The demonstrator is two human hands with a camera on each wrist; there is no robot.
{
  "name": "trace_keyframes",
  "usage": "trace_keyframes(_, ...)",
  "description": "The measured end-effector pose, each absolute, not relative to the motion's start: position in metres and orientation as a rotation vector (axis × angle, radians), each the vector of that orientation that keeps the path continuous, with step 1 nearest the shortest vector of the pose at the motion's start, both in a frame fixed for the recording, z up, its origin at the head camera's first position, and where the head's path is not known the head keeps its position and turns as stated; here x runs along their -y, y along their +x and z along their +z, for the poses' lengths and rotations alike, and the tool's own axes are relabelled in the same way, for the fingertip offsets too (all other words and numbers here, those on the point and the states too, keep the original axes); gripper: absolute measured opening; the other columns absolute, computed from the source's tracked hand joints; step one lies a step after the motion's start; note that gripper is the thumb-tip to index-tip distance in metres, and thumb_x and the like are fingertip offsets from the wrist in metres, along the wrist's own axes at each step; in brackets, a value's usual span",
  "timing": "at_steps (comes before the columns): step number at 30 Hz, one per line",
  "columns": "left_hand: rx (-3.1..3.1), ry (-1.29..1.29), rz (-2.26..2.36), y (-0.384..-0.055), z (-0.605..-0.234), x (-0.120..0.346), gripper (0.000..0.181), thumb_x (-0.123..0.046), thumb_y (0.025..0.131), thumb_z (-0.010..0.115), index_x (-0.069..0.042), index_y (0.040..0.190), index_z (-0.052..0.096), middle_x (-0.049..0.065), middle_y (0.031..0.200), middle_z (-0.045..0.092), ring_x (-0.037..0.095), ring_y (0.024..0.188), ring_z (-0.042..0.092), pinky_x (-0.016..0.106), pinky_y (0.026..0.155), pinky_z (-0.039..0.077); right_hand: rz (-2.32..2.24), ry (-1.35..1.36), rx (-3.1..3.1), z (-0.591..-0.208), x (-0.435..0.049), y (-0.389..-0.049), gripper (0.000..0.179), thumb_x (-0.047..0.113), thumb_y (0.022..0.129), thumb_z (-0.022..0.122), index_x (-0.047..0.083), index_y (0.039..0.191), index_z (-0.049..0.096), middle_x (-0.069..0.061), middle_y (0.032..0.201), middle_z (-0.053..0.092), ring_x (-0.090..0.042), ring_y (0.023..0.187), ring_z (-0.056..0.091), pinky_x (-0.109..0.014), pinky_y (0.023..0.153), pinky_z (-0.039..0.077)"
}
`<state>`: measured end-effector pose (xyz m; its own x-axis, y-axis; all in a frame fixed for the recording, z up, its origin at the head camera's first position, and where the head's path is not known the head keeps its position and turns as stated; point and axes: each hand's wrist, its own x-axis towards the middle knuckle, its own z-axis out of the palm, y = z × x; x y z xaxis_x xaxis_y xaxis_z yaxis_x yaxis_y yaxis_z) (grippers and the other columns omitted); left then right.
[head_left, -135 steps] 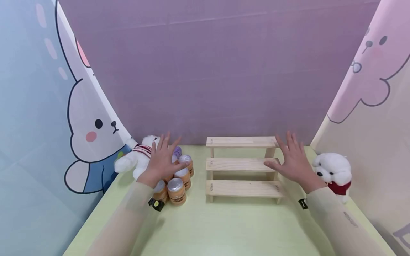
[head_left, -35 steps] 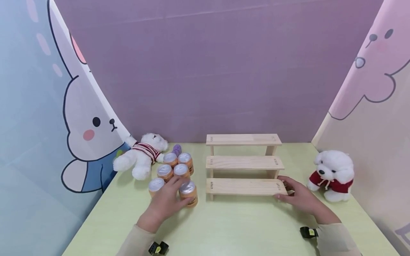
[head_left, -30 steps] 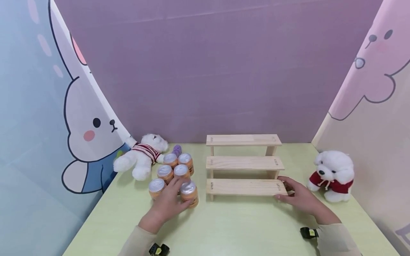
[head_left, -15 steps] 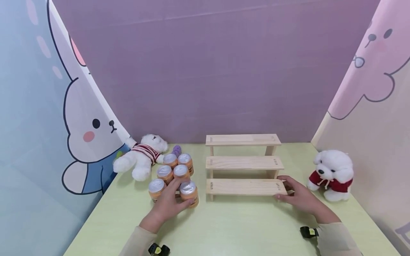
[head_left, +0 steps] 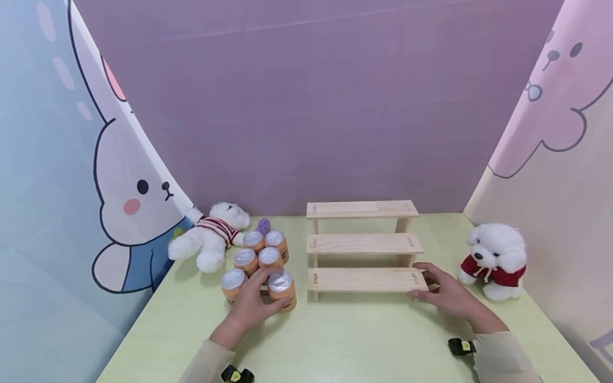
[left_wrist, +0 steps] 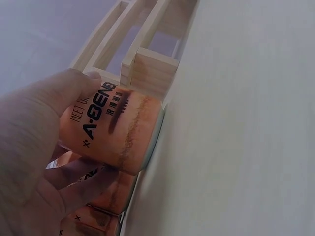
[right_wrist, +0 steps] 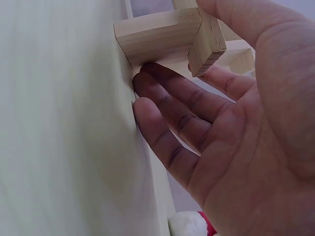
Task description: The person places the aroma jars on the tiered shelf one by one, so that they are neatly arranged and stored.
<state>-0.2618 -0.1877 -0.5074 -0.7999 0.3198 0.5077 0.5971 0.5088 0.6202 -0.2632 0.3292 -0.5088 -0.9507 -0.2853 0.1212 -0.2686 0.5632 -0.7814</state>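
An orange, cylindrical can with a silvery top (head_left: 281, 289) is being gripped by the left hand (head_left: 252, 302), the thumb and fingers being curled round its printed side. It is standing on the pale yellow-green tabletop (head_left: 354, 340), at the near right corner of a group of matching orange cans (head_left: 245, 259). The right end of the lowest board of a three-tiered, pale wooden stand (head_left: 365, 243) is being pinched by the right hand (head_left: 446, 296) between thumb and forefinger, the other fingers being stretched out beneath it.

Judging by its looks, the can is probably being made stiff by its round wall, though dents may be being risked by a hard squeeze. Its weight is not being revealed; whether it is full cannot be told. Some slipping is being invited by the smooth side, so the best hold is likely being offered round the middle, clear of the top and of the neighbouring cans.
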Motion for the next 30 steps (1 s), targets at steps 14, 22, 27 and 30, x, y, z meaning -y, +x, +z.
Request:
trace_keyframes(14,2.362,-0.820,-1.211,-0.261,-0.500,0.190,0.069,-0.015,0.076,0.097,-0.010,0.134,0.061,0.002,0.129,0.063,0.018,0.108,0.065,0.034,0.074,0.063,-1.385,-0.467,-2.745,-0.511,-0.330,-0.264,0.071,0.026,0.092,0.084,0.007,0.149,0.047,-0.013,0.119,0.070,-0.026,0.101,0.067,-0.031,0.080,0.056)
trace_keyframes(22,2.270,-0.859,-1.190,-0.258,-0.478,0.189,0.064,-0.017,0.079,0.095,-0.010,0.134,0.062,0.001,0.123,0.065,0.016,0.099,0.066,0.034,0.070,0.062,-1.406,-0.488,-2.738,-0.511,-0.330,-0.263,0.071,0.025,0.092,0.084,0.006,0.149,0.047,-0.013,0.120,0.070,-0.027,0.103,0.068,-0.031,0.081,0.057)
trace_keyframes(27,2.264,-0.845,-1.220,-0.261,-0.464,0.188,0.065,-0.018,0.081,0.094,-0.013,0.136,0.061,0.002,0.122,0.063,0.015,0.091,0.063,0.036,0.066,0.059,-1.406,-0.500,-2.741,-0.511,-0.331,-0.262,0.070,0.025,0.092,0.083,0.007,0.149,0.047,-0.013,0.120,0.070,-0.026,0.103,0.067,-0.031,0.082,0.057)
trace_keyframes(30,2.279,-0.822,-1.237,-0.263,-0.454,0.186,0.065,-0.021,0.081,0.093,-0.016,0.137,0.061,0.000,0.125,0.063,0.016,0.095,0.062,0.036,0.069,0.058,-1.404,-0.508,-2.744,-0.512,-0.331,-0.262,0.069,0.025,0.093,0.083,0.008,0.149,0.047,-0.013,0.119,0.071,-0.025,0.103,0.067,-0.031,0.082,0.057)
